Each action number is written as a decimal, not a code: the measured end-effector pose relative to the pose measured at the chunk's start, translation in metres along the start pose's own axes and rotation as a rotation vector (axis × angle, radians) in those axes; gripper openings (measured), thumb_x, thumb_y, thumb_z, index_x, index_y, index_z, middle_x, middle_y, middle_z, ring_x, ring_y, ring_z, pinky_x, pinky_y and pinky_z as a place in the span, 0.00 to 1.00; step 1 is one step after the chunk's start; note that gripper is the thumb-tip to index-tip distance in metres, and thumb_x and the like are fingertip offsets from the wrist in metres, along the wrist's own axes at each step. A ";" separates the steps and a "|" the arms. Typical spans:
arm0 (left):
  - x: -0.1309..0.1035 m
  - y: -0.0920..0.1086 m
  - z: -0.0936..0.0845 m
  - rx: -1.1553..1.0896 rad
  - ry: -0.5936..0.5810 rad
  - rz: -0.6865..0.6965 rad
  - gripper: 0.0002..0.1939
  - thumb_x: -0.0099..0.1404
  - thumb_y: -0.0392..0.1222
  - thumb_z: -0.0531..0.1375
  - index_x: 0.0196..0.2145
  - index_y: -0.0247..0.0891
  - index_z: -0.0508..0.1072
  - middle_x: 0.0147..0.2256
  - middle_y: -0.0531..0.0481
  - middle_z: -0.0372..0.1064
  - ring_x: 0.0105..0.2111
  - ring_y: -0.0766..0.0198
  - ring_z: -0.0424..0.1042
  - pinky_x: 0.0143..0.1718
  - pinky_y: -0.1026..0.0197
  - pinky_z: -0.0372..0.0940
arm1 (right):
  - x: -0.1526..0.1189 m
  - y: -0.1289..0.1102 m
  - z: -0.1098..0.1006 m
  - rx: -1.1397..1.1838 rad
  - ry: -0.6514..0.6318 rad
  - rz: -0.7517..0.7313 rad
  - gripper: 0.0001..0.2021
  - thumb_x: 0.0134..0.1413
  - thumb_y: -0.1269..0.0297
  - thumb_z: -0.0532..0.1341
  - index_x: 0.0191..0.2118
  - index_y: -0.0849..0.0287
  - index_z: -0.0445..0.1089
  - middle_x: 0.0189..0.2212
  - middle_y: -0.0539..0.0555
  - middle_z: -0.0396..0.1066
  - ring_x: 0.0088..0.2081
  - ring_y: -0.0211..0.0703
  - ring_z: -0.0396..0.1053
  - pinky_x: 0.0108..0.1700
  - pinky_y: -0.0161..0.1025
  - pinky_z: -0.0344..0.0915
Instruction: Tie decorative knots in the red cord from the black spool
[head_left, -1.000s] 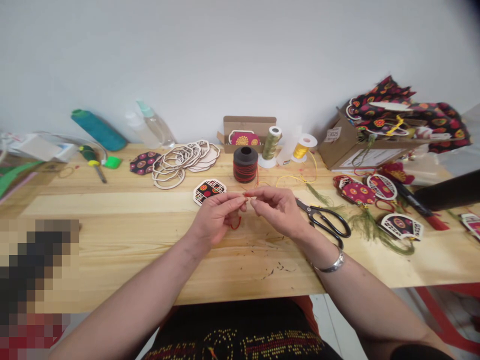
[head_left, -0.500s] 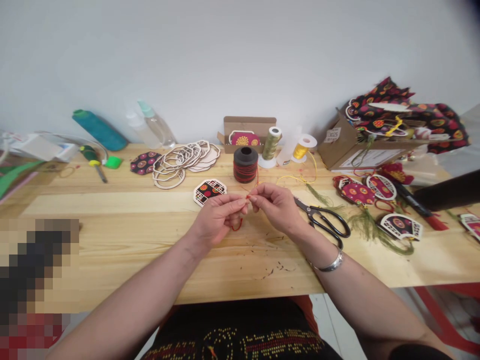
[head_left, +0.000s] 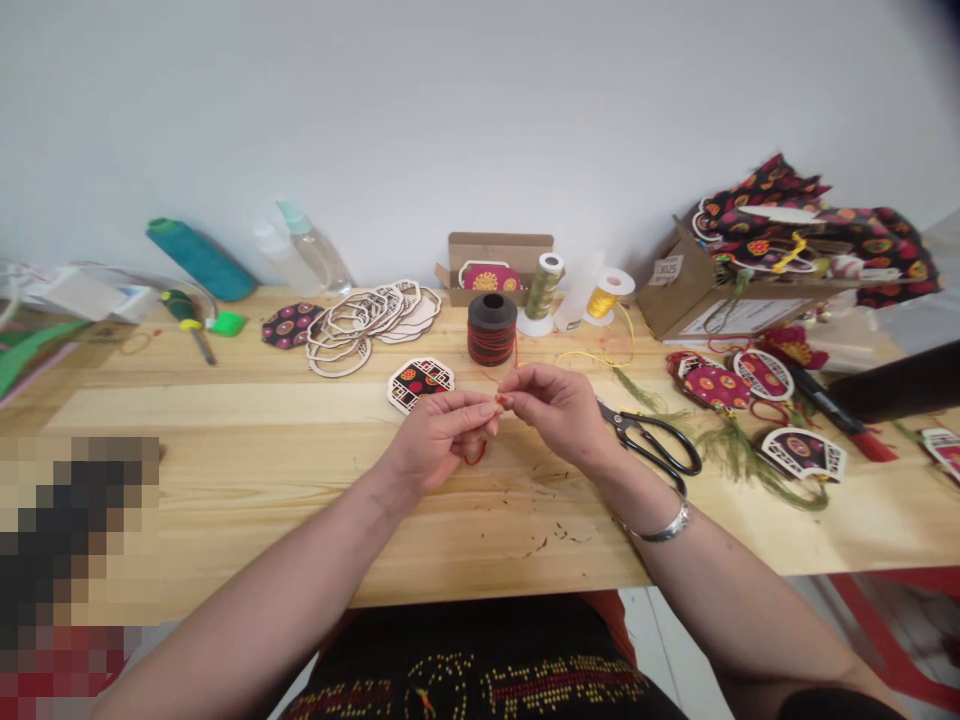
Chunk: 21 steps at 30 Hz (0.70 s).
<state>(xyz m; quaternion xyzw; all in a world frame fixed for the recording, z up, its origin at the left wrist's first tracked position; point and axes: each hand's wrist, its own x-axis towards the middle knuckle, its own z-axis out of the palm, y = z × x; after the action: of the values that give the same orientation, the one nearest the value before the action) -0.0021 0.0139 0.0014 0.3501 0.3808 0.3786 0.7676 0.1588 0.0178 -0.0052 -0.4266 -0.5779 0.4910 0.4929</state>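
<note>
Over the middle of the wooden table, my left hand (head_left: 442, 432) and my right hand (head_left: 553, 412) meet fingertip to fingertip. Both pinch a thin red cord (head_left: 475, 456), whose loop hangs below my left fingers. A small red bit of it shows between the thumbs; its exact shape is too small to tell. Just behind stands a dark spool (head_left: 491, 330) wound with red cord, with a strand running from it toward my right hand. An octagonal ornament (head_left: 420, 384) with patterned fabric lies behind my left hand. Black-handled scissors (head_left: 652, 440) rest beside my right wrist.
Wooden frames (head_left: 360, 325) lie in a pile at the back left. Green thread (head_left: 544, 285) and a yellow cord spool (head_left: 609, 297) stand behind. Finished ornaments with tassels (head_left: 799, 455) lie on the right, before a cardboard box (head_left: 720, 300) of fabric. A screwdriver (head_left: 184, 318) lies left.
My hands stay together almost in place, with the fingertips shifting very slightly to the right around the red cord. Nothing else has visibly moved.
</note>
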 end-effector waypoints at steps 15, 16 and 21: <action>0.001 -0.001 -0.001 -0.018 0.053 0.004 0.09 0.48 0.40 0.67 0.22 0.30 0.73 0.18 0.54 0.62 0.14 0.78 0.50 0.14 0.70 0.43 | -0.004 -0.013 -0.006 -0.093 -0.121 -0.062 0.07 0.50 0.66 0.62 0.34 0.62 0.74 0.31 0.55 0.73 0.31 0.38 0.69 0.34 0.38 0.66; 0.001 -0.001 -0.001 -0.018 0.058 0.003 0.09 0.48 0.40 0.67 0.22 0.30 0.73 0.18 0.54 0.62 0.14 0.78 0.51 0.14 0.70 0.43 | -0.004 -0.013 -0.006 -0.092 -0.123 -0.060 0.07 0.50 0.65 0.62 0.34 0.61 0.74 0.30 0.55 0.73 0.31 0.38 0.69 0.33 0.38 0.66; 0.001 -0.001 0.001 -0.004 0.049 -0.015 0.11 0.49 0.41 0.67 0.19 0.31 0.72 0.14 0.57 0.57 0.12 0.79 0.47 0.14 0.69 0.43 | -0.002 -0.009 -0.007 -0.173 -0.116 -0.097 0.07 0.52 0.63 0.61 0.31 0.61 0.74 0.28 0.53 0.73 0.30 0.37 0.67 0.33 0.37 0.64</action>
<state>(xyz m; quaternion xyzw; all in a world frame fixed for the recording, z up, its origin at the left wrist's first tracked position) -0.0009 0.0143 0.0010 0.3364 0.4014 0.3819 0.7615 0.1659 0.0150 0.0035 -0.4102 -0.6655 0.4387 0.4431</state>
